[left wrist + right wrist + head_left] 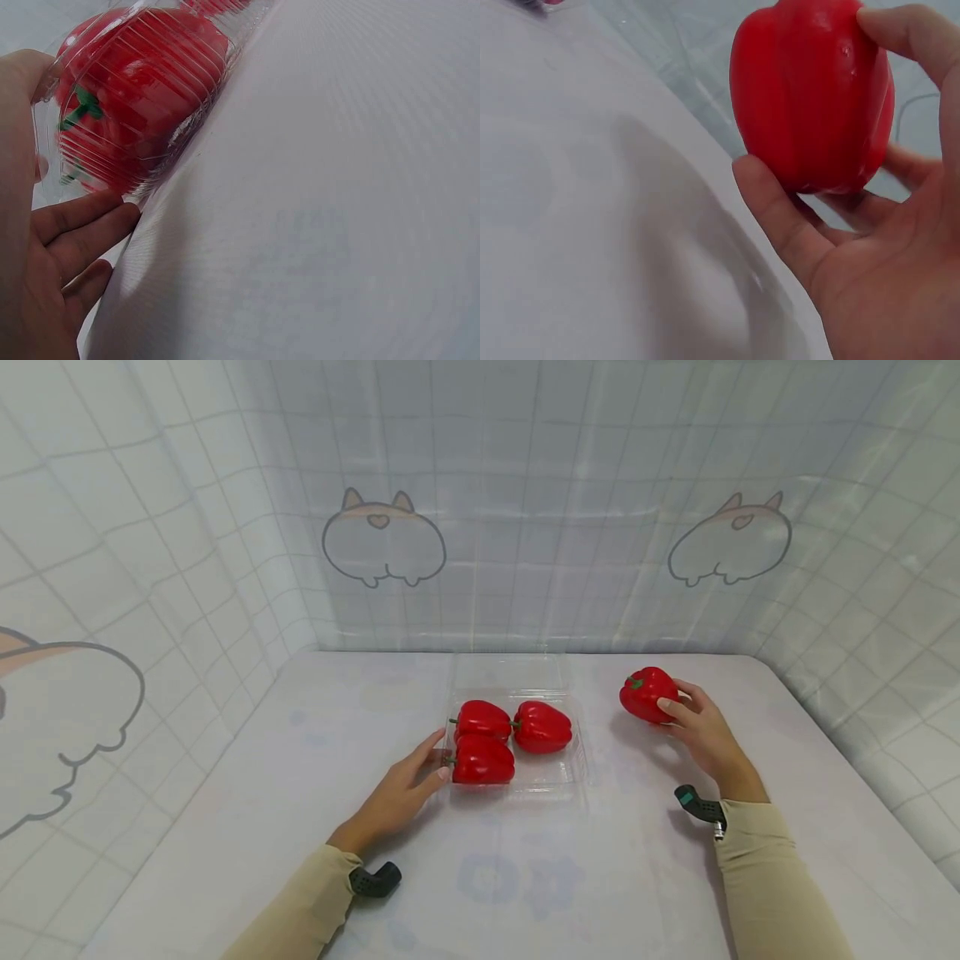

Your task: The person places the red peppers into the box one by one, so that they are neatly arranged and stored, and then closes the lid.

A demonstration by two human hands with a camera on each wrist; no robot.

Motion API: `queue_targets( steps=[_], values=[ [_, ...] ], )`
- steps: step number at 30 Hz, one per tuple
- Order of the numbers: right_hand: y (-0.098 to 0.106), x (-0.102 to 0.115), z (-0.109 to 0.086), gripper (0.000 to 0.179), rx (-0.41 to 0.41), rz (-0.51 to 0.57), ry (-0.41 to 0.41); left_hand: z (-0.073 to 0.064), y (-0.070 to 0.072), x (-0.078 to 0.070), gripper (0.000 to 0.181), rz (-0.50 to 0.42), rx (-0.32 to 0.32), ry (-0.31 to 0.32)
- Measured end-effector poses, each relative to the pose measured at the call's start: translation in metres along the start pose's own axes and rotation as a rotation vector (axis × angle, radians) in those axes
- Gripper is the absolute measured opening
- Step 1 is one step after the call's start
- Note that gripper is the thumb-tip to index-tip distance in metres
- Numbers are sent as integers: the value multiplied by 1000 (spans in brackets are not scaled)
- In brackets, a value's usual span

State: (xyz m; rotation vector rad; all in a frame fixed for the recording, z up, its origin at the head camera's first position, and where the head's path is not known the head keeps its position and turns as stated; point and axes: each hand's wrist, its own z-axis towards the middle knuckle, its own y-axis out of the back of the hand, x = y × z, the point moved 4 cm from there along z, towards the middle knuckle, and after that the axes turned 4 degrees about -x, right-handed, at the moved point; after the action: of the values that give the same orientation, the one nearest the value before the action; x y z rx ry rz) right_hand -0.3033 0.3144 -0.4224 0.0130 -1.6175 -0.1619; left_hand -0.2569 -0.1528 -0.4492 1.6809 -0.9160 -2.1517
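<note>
My right hand (705,735) grips a red bell pepper (647,693) above the right part of the table; its green stem points to the left. In the right wrist view the thumb and fingers close round the glossy pepper (810,97), and its shadow falls on the table. A clear plastic clamshell box (551,772) lies with its lid (510,672) folded back, holding three more red bell peppers (483,760). At the box's left side, my left hand (397,793) holds the wall between thumb and fingers. In the left wrist view a pepper (142,82) shows through the ribbed wall.
A white table (360,710) with faint prints carries everything. White grid-patterned curtains (555,460) with cartoon animal drawings rise behind it and on both sides. Each wrist wears a small black device (375,880).
</note>
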Motion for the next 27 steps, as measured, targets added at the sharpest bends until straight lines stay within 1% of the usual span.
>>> queue_targets(
  steps=[4, 7, 13, 20, 27],
  values=[
    [-7, 2, 0, 82, 49, 4, 15, 0, 0, 0, 67, 5, -4, -5],
    [-11, 4, 0, 78, 68, 14, 26, 1, 0, -1, 67, 1, -3, -6],
    [-21, 6, 0, 74, 118, 25, 73, 1, 0, -1, 69, 5, 1, 15],
    [-28, 6, -1, 71, 137, 47, 113, 1, -1, 0, 69, -4, 11, 23],
    [-37, 11, -2, 64, 190, 127, 158, 1, 1, -1, 69, -4, 4, 12]
  ],
)
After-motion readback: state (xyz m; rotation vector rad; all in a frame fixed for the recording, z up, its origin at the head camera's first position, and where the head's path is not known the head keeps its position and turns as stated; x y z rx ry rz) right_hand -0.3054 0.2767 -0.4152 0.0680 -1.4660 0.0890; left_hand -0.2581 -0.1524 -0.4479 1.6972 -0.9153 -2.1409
